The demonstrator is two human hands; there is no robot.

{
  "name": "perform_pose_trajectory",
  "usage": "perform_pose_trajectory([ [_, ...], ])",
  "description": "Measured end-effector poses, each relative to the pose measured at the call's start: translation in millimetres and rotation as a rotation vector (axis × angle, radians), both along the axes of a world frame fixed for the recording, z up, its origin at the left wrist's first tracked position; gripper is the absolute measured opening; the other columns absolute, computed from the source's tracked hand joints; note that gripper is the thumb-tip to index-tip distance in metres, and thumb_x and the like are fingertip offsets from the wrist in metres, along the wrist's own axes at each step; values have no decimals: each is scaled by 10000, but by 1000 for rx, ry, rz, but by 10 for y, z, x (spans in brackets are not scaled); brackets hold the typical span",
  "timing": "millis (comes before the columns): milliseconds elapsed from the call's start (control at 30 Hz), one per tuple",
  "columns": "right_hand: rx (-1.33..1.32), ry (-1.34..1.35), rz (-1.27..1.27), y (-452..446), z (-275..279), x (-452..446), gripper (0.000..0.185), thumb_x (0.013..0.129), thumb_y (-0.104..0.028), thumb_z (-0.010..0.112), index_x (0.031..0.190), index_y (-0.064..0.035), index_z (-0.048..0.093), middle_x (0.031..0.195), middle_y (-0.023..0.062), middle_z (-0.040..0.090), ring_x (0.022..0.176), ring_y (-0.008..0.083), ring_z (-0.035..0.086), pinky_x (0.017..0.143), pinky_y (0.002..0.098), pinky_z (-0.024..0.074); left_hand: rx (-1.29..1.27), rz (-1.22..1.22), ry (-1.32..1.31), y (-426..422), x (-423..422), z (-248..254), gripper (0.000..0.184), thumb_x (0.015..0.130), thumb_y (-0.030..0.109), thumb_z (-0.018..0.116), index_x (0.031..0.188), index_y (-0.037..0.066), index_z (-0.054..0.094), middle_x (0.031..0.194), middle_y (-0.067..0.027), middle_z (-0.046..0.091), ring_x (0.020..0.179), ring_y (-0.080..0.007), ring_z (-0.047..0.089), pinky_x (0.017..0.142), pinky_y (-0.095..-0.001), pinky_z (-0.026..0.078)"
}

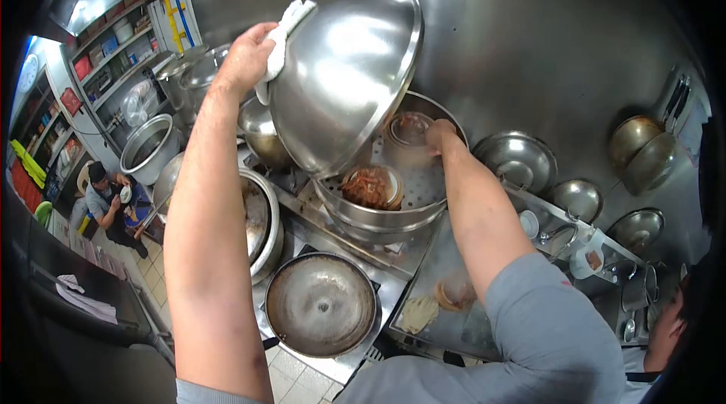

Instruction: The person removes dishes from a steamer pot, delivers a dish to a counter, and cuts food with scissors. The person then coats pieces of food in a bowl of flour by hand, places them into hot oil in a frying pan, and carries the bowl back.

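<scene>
Nearest us, below our forearms, a worn round pan point(321, 306) sits with no lid over it. To its right, a crumpled cloth point(418, 315) and a small round dish point(454, 292) rest side by side on the metal surface. A wide pot point(274, 251) stands to the pan's upper left.

Farther out is the round steamer point(412, 220) with its perforated floor. Inside it, a bowl of shredded reddish-brown food point(367, 186) sits toward the front left, and a second bowl point(408, 132) sits behind. Our right hand point(443, 136) is at the second bowl's right rim; blur and angle hide the fingertips, so we cannot tell whether they pinch it. Our left hand point(249, 56) has its fingers closed on a folded white cloth point(281, 45) against the big domed lid point(340, 71), which tilts high over the steamer's left side.

As we judge it, the uncovering is done: the lid is off and both bowls are within reach. Neither bowl is out, and the lid is not set down.

Beyond, woks point(516, 162) line the right side, and a co-worker point(110, 200) by the left shelves point(113, 49) holds a white bowl point(125, 194). We can read no brand, label or writing anywhere.
</scene>
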State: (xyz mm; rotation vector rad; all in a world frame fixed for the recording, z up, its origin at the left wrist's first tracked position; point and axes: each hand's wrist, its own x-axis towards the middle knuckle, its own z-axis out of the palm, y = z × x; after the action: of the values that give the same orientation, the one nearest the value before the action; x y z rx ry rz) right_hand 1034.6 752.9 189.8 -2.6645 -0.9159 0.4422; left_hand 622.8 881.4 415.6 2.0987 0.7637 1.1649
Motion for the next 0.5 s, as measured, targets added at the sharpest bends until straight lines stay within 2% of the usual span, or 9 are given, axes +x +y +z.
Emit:
perform_pose_trajectory([
  [33,-56,3,-31,50,-80,31,187,858,-172,706,907,-12,789,970,189,772,774,262,773,706,380,621,-62,-20,-28,24,-6,-13,436,969,125,534,1386,25,609,1210,-111,714,1086,-176,656,973,-312,501],
  [67,-117,-154,203,114,-78,114,214,850,-230,725,880,-30,796,956,189,771,783,276,766,718,399,611,-70,-27,-38,45,-20,-17,429,974,127,533,1383,27,613,1208,-108,715,1085,-173,656,973,-314,502],
  [133,-183,-301,432,5,84,-36,248,842,-288,744,852,-47,802,942,190,771,793,291,759,730,417,601,-114,-24,-41,44,-54,-10,418,987,135,532,1385,34,612,1211,-92,715,1086,-160,654,979,-320,502],
  [167,-155,-356,476,-160,544,-426,299,910,-273,681,1015,-5,760,976,202,765,812,296,766,683,409,621,-104,3,-34,-43,-82,15,424,994,143,527,1399,45,601,1224,-81,710,1101,-152,648,998,-321,494],
  [233,-134,-416,528,-274,800,-860,371,978,-257,618,1178,38,719,1011,214,759,831,301,773,637,401,641,-89,27,11,11,-125,11,432,996,146,521,1413,59,593,1242,-74,704,1120,-153,642,1018,-321,483],
  [267,-134,-244,569,-337,746,-1000,400,976,-278,610,1181,52,704,988,218,757,808,297,768,646,407,636,-93,29,8,5,-141,13,432,996,146,521,1413,59,593,1242,-74,704,1120,-153,642,1018,-321,483],
  [333,-135,-64,603,-432,633,-1093,430,974,-298,602,1184,67,689,964,222,755,784,292,763,655,413,632,-137,-7,-30,-6,-142,2,438,996,149,514,1420,67,592,1250,-74,702,1132,-156,640,1031,-324,475],
  [400,-394,254,785,-434,540,-1091,405,975,-247,572,1185,90,655,948,198,759,742,272,752,671,367,626,-120,-6,-11,10,-147,13,442,997,155,516,1423,68,590,1253,-74,702,1132,-157,641,1031,-326,476],
  [500,-386,368,731,-437,344,-1074,355,984,-214,538,1145,73,670,929,196,766,732,263,752,654,351,623,-88,-2,7,44,-150,2,445,999,166,518,1428,69,588,1259,-75,700,1133,-158,642,1029,-328,479],
])
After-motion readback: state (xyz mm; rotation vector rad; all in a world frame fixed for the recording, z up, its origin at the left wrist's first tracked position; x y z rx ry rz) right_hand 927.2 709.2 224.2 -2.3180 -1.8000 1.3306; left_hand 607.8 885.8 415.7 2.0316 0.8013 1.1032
